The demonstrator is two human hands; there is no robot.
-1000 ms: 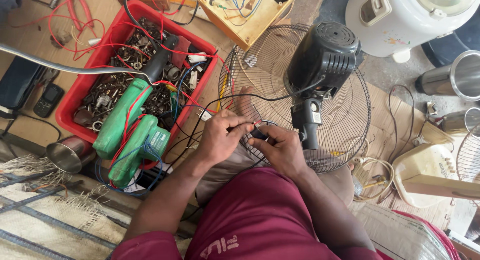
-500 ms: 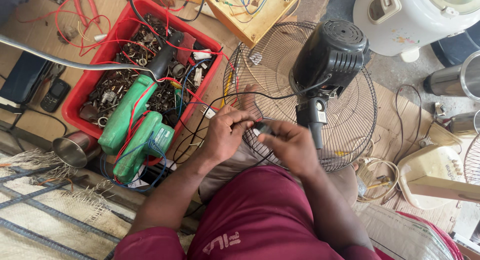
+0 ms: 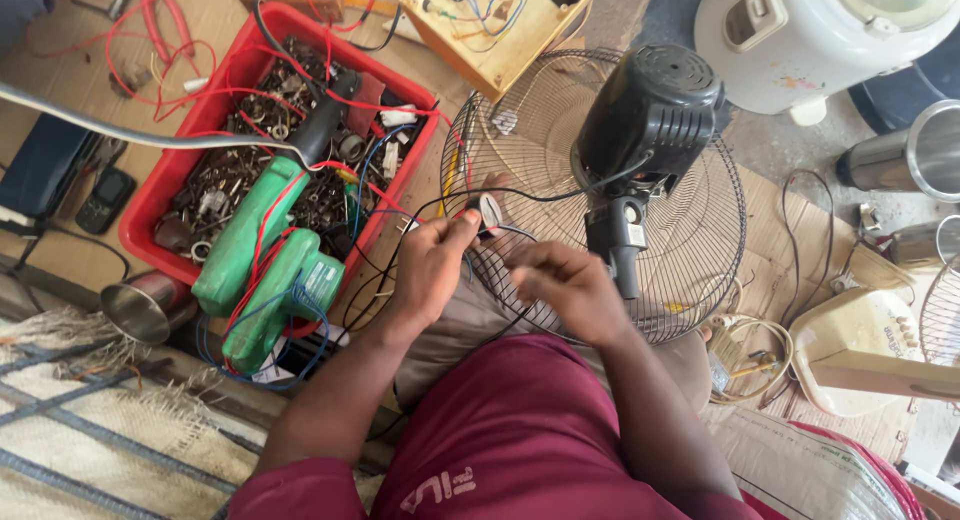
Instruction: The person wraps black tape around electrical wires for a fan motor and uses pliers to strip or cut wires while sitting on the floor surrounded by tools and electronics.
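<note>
The left hand pinches a small round part, perhaps a capacitor, steadying it at the right hand's ten o'clock; that hand's curled fingers grip black wires from the fan motor.

A tool crate lies left of the fan.

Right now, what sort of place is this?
Probably an informal appliance repair spot, worked at floor level. A red bin is full of loose parts and wires, a stripped fan lies on its grille, and a white rice cooker sits nearby.
</note>
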